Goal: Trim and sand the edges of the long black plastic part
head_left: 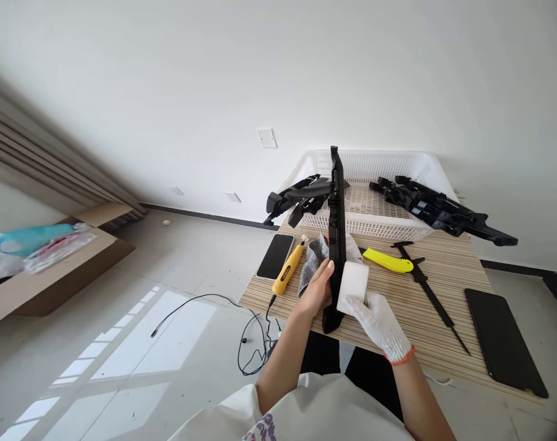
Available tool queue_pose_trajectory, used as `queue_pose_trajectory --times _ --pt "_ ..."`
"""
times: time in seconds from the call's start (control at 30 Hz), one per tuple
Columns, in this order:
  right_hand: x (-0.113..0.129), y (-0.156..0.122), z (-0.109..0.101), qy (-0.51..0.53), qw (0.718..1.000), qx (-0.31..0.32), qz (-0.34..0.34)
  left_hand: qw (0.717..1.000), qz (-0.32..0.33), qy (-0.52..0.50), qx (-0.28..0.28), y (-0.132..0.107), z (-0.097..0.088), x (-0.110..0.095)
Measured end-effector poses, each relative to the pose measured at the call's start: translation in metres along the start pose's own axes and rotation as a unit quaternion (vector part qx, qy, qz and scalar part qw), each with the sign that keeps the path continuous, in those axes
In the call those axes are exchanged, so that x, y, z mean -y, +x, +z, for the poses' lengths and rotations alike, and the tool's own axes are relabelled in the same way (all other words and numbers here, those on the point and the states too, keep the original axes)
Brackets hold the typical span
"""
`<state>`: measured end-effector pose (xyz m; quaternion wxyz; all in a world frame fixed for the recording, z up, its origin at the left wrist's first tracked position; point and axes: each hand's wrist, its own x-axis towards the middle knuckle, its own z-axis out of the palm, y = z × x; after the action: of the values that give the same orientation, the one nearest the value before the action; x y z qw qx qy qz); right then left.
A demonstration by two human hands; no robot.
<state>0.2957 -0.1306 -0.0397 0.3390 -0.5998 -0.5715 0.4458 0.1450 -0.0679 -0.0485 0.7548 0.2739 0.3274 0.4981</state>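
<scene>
A long black plastic trim piece (337, 214) stands nearly upright over the table's front part. My bare left hand (315, 288) is closed around its lower part from the left side. In a white knit glove with an orange cuff, my right hand (377, 321) grips a white sponge block (354, 286). The sponge is held against or very close to the right side of the black piece; I cannot tell whether they touch. Behind my left hand lies a crumpled grey cloth (312, 260), partly hidden by the piece.
A white plastic basket (388, 228) holds more black parts (425, 205), which jut over its rim. On the wood-grain table (397, 306) lie a yellow corded tool (287, 269), a yellow-handled cutter (388, 260), black calipers (428, 288) and two phones (505, 340). A cable (204, 297) trails on the floor.
</scene>
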Motion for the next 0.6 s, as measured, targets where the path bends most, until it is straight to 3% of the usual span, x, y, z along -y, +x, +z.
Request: queue_pose_trajectory --times 0.1,0.37,0.6 --pt "0.000 -0.001 -0.001 0.004 1.000 0.008 -0.002 0.999 0.000 -0.012 0.031 -0.005 0.002 -0.002" --pt "-0.001 0.009 0.000 -0.042 0.999 -0.019 0.017 0.998 -0.010 -0.053 0.036 -0.010 0.008 0.006" --pt "0.014 0.014 -0.024 -0.075 0.992 0.093 0.029 0.997 -0.018 -0.072 0.019 -0.014 0.007 0.009"
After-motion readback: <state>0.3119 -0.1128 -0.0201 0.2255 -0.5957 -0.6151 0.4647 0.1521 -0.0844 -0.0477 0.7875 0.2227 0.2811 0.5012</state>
